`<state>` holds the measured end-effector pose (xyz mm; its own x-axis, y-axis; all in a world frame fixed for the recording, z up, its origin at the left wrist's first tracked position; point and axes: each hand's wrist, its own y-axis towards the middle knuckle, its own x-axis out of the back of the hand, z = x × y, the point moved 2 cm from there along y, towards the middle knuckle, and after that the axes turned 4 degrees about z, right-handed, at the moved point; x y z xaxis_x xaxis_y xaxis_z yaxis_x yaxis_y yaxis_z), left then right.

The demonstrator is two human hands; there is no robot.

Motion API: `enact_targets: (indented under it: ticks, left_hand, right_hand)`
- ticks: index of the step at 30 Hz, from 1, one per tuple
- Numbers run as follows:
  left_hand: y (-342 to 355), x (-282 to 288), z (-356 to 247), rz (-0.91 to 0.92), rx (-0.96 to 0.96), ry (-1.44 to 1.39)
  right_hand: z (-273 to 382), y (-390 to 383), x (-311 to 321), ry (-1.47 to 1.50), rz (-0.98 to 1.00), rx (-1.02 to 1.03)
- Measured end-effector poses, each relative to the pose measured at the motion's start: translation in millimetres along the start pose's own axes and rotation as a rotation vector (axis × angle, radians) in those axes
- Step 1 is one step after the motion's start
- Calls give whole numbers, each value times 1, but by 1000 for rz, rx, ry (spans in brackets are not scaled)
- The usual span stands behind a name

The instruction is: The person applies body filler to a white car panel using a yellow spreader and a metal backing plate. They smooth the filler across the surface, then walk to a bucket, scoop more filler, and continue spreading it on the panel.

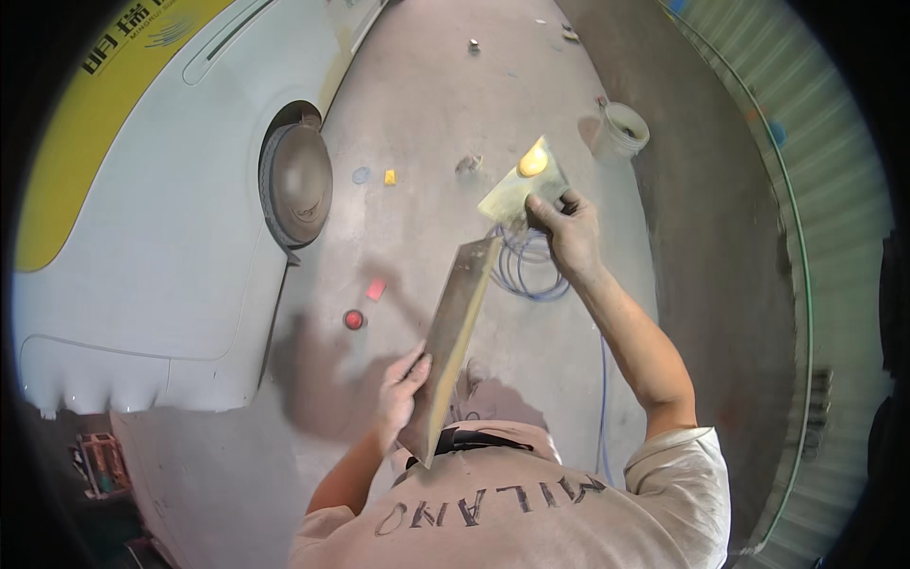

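My left hand (402, 391) grips the near half of a long, narrow board (449, 356), its broad face brownish grey and its edge yellowish. The board stands tilted in front of my body. Farther out and to the right, my right hand (572, 232) pinches the near corner of a flat, pale yellow-green spreader (514, 196). A smooth yellow lump of paste (534, 161) sits near the spreader's far corner. Spreader and board are apart, the board's far end lying just below the spreader. My right fingertips behind the spreader are partly hidden.
A white vehicle with a yellow panel (171, 171) and a covered wheel (301, 185) stands left. Coiled blue hose (526, 270) lies on the floor beyond the board. A white bucket (621, 133) is by the right wall. Red round container (354, 320), pink block (376, 289) and yellow block (390, 177) lie about.
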<state>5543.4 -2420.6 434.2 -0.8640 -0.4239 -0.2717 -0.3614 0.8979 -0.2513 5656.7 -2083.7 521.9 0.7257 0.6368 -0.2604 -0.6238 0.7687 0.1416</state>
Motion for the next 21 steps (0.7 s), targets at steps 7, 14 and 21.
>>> enact_targets:
  ticks: [7,14,21]
  left_hand:
    - [179,44,-94,-149,-273,223]
    - [444,147,-150,-296,-123,161]
    - [639,206,-217,105,-212,1255]
  right_hand:
    - [-26,117,-43,-177,213,-203]
    - [-77,200,-81,-109,408,-418]
    - [-113,436,-36,57,237,-602]
